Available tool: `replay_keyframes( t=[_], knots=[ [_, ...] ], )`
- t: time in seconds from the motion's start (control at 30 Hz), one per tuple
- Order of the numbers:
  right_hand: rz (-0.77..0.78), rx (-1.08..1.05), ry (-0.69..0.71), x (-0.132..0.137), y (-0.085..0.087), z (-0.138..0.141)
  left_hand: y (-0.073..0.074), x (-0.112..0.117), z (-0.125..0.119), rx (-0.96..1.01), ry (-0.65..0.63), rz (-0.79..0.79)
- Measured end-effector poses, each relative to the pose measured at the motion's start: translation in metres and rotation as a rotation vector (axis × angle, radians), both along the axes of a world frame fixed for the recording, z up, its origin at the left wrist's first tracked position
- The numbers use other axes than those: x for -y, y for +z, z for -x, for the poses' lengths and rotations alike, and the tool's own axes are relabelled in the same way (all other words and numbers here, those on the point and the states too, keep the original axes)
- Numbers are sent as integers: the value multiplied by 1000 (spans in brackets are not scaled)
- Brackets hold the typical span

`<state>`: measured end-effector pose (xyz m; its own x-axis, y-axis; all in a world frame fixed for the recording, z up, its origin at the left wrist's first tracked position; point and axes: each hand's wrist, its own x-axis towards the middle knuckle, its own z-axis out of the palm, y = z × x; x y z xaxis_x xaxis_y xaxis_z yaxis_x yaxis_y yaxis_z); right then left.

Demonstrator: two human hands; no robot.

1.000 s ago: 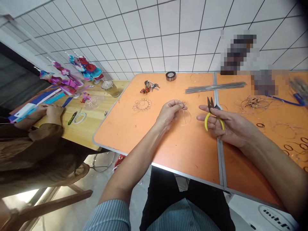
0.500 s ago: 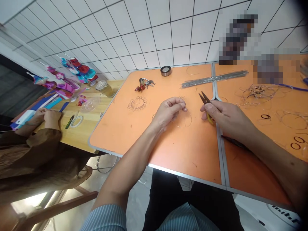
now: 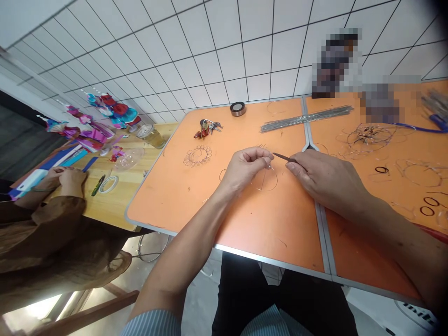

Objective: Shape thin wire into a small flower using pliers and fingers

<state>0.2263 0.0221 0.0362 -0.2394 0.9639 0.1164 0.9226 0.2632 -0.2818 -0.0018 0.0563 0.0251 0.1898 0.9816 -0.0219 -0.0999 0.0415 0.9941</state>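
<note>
My left hand [image 3: 248, 167] is closed in a pinch on a thin wire ring [image 3: 276, 181], whose loop hangs below the fingertips over the orange table. Fingers of my right hand [image 3: 324, 179] are wrapped round a pair of pliers [image 3: 283, 157]. The dark, narrow jaws point left and reach close to my left fingertips; whether they touch the wire I cannot tell. The handles are hidden inside my right palm. Left of my hands lies a ring of wire bent into petal-like loops [image 3: 198, 156].
A bundle of straight wires [image 3: 306, 118] lies at the back, by a tape roll [image 3: 238, 108] and keys [image 3: 209, 128]. Tangled wire pieces [image 3: 367, 135] and dark rings [image 3: 427, 206] lie on the right. At the left, another person's hands [image 3: 70, 179] rest by a wooden table [image 3: 115, 205].
My right hand has turned and moved left, bringing the plier jaws near my left fingertips. The jaws were parted and pointing up before. My left hand keeps its pinch on the wire.
</note>
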Motion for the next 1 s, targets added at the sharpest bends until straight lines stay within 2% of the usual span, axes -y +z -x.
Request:
replay_keyframes(
  t=[0.43, 1.0],
  knots=[
    [12, -78, 32, -1, -6, -3, 0, 2, 0, -1, -7, -7],
    [51, -27, 13, 4, 4, 3, 0, 2, 0, -17, -21, -36]
  ],
)
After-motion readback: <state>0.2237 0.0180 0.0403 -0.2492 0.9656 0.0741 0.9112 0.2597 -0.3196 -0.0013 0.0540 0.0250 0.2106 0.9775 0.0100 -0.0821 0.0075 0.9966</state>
